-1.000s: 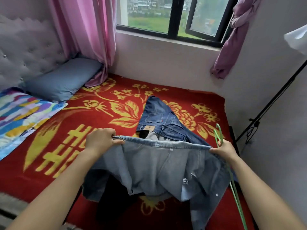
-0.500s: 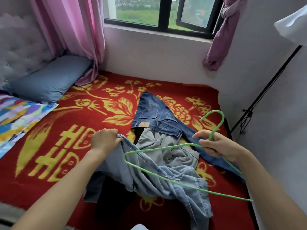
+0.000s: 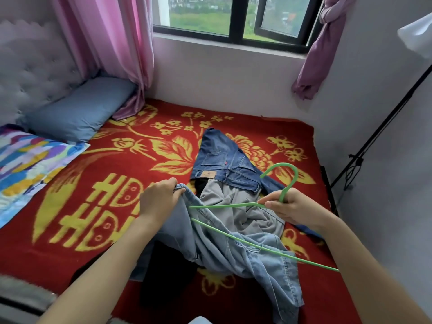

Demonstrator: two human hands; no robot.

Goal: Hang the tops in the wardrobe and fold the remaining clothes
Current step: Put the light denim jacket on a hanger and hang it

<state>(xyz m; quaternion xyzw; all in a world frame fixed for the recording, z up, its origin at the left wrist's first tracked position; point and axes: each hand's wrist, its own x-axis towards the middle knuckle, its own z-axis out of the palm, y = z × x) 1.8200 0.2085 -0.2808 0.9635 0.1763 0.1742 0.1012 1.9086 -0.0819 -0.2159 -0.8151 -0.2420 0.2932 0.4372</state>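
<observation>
Head view: on the bed (image 3: 70, 230), the left hand (image 3: 159, 199) pinches the edge of the pale denim top (image 3: 233, 256); the right hand (image 3: 292, 206) grips the green hanger (image 3: 264, 245) at its neck, over the top; nothing looks hung or folded yet; dark jeans (image 3: 222, 160), a grey garment (image 3: 233, 206) and a black one (image 3: 168, 272) lie rumpled.

A home bedroom: a bed under a red and gold blanket (image 3: 88, 206), a blue pillow (image 3: 77, 111) against its tufted headboard (image 3: 35, 73), pink curtain (image 3: 109, 43) beside the pillow.
</observation>
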